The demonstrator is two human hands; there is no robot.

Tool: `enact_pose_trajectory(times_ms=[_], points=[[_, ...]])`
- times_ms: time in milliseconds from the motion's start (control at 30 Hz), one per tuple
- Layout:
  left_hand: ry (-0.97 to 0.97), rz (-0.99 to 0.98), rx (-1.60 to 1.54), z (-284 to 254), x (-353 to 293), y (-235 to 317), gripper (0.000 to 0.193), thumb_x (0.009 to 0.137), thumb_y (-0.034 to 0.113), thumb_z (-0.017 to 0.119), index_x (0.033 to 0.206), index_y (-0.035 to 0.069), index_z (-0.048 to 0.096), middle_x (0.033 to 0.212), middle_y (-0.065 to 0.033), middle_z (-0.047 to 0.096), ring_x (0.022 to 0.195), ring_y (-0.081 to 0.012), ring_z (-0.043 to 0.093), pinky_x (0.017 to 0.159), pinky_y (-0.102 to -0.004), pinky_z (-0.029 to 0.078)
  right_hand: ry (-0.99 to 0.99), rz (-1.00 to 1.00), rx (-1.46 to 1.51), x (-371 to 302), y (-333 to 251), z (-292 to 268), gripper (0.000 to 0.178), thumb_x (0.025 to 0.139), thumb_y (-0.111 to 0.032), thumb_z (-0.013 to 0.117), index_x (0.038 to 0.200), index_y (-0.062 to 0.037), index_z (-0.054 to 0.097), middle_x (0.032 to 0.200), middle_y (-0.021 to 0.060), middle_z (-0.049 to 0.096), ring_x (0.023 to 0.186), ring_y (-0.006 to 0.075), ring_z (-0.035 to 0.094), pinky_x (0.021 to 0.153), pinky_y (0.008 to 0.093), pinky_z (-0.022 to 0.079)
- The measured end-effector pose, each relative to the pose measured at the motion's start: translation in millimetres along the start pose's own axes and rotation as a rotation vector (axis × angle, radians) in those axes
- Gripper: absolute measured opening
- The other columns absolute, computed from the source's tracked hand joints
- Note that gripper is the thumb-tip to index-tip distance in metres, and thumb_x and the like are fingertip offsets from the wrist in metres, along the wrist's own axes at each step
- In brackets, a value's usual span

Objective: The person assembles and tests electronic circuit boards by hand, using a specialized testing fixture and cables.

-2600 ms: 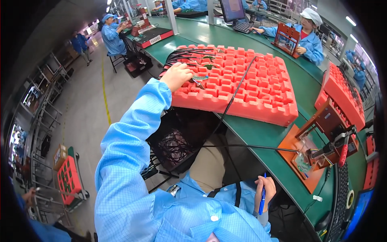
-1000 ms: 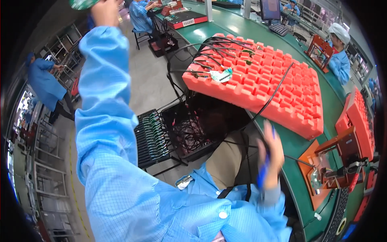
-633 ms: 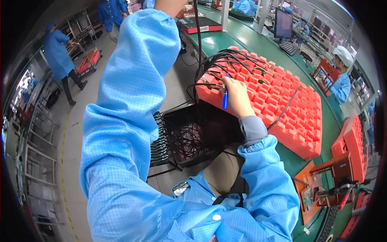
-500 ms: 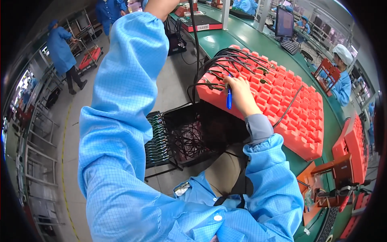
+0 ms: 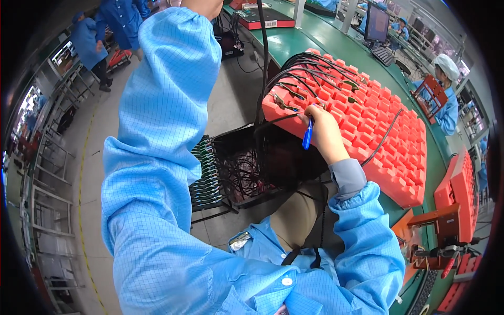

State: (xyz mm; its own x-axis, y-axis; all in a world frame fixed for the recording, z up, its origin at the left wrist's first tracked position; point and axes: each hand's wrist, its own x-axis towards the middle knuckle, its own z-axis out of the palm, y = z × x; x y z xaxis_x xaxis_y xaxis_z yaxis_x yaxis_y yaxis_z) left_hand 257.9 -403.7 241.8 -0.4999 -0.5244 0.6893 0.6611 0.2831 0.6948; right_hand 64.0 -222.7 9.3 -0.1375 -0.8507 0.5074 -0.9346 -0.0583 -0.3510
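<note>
The right hand is rested on the near corner of the big orange foam tray, which is sat on the green workbench. A blue pen is gripped in that hand, fingers curled around it, with the pen pointed down past the tray's edge. The fingertips seem to be touching the black cables or one of the little green circuit boards lying in the tray's pockets, but exactly which one can't be made out from this angle.

The left hand is raised way up and is cut off by the top of the picture, so whether it's spread or clamped on something can't be told. Only the wrist and the light blue sleeve are really seen. A black cable is hung down right beside it, running toward the tray corner.

Below the tray's edge, on the floor side, a black wire basket stuffed with tangled dark wires is seen, with a row of green boards stacked on edge just beside it.

A second orange tray is sat further along the bench, well apart from the hands. Another person in blue with a white cap is seated across the bench, and two more in blue coats are stood in the aisle.
</note>
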Motion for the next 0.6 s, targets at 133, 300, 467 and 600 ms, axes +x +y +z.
enact_pose_trajectory(times_ms=[133,300,467,600], points=[[-0.022,0.115,0.122,8.6,-12.8,1.0,0.017,0.092,0.009,0.058,0.105,-0.001,0.057,0.093,-0.0107,0.066,0.082,-0.0203,0.067,0.070,-0.0293,0.055,0.208,-0.160,-0.015,-7.6,-6.5,-2.5,0.019,0.087,-0.017,0.064,0.095,-0.0010,0.058,0.084,0.0164,0.059,0.073,0.0325,0.057,0.068,0.0378,0.047],[-0.043,0.088,0.211,55.4,-31.5,-1.7,0.017,0.091,0.006,0.060,0.105,-0.002,0.057,0.092,-0.0103,0.066,0.082,-0.0206,0.068,0.071,-0.0295,0.056,0.299,-0.018,0.503,11.9,-54.1,-63.3,0.038,0.084,-0.006,0.068,0.120,-0.0038,0.054,0.115,0.0121,0.059,0.095,0.0161,0.062,0.072,0.0256,0.052],[-0.382,0.107,0.388,98.3,-38.4,-22.6,0.022,0.090,0.008,0.061,0.108,-0.003,0.056,0.095,-0.0095,0.066,0.084,-0.0175,0.066,0.077,-0.0290,0.054,0.340,0.108,0.699,30.6,-85.0,-78.8,0.024,0.090,-0.013,0.062,0.111,-0.0012,0.060,0.101,0.0111,0.066,0.074,0.0121,0.063,0.066,0.0242,0.050],[-0.407,0.001,0.200,131.6,-51.0,-21.8,0.022,0.090,0.009,0.061,0.106,-0.004,0.055,0.098,-0.0111,0.065,0.093,-0.0145,0.062,0.082,-0.0264,0.051,0.339,0.083,0.945,25.8,-77.3,-99.2,0.022,0.095,-0.019,0.054,0.098,0.0014,0.060,0.079,0.0094,0.067,0.062,0.0116,0.061,0.060,0.0239,0.050]])
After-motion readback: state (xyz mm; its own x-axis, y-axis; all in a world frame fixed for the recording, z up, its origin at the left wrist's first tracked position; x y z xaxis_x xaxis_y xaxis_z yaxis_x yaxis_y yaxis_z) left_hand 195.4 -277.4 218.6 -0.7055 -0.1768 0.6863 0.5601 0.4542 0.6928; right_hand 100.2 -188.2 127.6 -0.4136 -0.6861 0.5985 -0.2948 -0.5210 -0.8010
